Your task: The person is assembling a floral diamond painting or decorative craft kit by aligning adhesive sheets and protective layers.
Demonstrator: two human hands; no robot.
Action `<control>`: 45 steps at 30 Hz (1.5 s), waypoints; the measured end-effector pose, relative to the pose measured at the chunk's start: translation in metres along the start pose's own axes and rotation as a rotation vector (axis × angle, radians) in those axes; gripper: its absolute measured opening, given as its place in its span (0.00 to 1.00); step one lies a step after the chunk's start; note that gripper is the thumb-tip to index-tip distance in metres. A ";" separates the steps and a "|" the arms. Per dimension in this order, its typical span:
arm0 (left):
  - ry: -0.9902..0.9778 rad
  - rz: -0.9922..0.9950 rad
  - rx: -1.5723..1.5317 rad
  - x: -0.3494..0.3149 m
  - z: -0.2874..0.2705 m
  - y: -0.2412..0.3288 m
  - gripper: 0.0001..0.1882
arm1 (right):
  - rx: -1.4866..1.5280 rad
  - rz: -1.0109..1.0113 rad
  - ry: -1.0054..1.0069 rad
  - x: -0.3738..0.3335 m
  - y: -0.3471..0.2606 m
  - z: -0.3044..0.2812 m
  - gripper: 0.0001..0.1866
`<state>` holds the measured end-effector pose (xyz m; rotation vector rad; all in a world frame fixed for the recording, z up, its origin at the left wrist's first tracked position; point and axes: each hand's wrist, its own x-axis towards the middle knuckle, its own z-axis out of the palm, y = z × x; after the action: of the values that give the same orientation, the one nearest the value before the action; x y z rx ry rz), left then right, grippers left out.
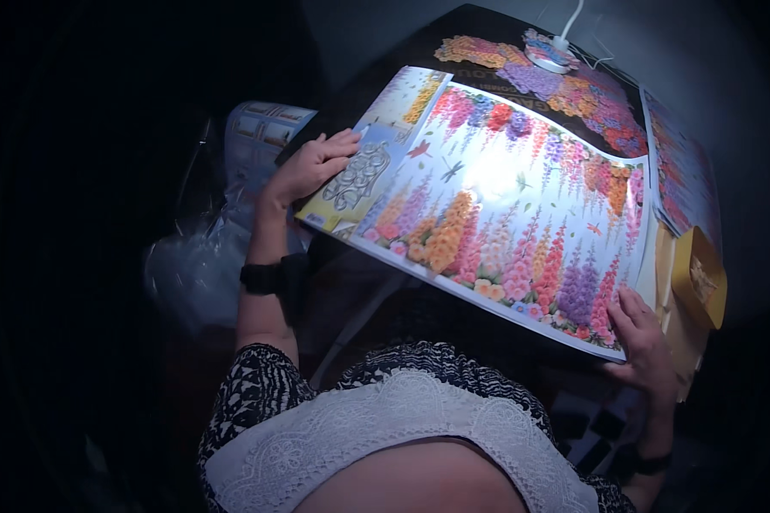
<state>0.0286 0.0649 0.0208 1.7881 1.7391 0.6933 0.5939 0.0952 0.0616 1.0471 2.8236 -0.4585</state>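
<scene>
A large glossy sheet [522, 231] printed with colourful hanging and upright flowers lies over the table in front of me, its near edge curving toward my body. Beneath its left side shows another printed sheet [359, 175] with a grey scroll pattern and yellow flowers. My left hand [316, 167] rests on that left edge, fingers stretched flat over the print. At the near right corner, my right hand [642, 342] pinches the flower sheet, fingertips on top and thumb at the edge below. Bright glare whitens the middle of the sheet.
Cut-out flower pieces [573, 98] lie on the dark table [385, 60] at the back, beside a white round lamp base [549, 58] with a cable. More printed sheets [684, 162] and a yellow container [701, 278] stand right. Clear plastic wrapping [201, 265] lies left.
</scene>
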 end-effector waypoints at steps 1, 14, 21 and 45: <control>0.012 0.011 0.010 -0.005 0.003 -0.001 0.19 | 0.000 0.010 0.014 -0.002 -0.003 0.002 0.46; 0.052 0.039 -0.005 -0.005 0.021 -0.013 0.18 | -0.199 -0.072 0.311 0.026 -0.072 0.031 0.42; 0.093 -0.016 0.004 -0.012 0.024 -0.006 0.18 | -0.204 -0.059 0.270 0.049 -0.088 0.042 0.35; 0.098 -0.086 -0.231 -0.021 0.025 -0.002 0.16 | -0.233 -0.208 0.473 0.120 -0.140 0.095 0.24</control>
<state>0.0437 0.0428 0.0012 1.5380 1.7098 0.9183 0.4096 0.0396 -0.0169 0.9180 3.3079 0.1301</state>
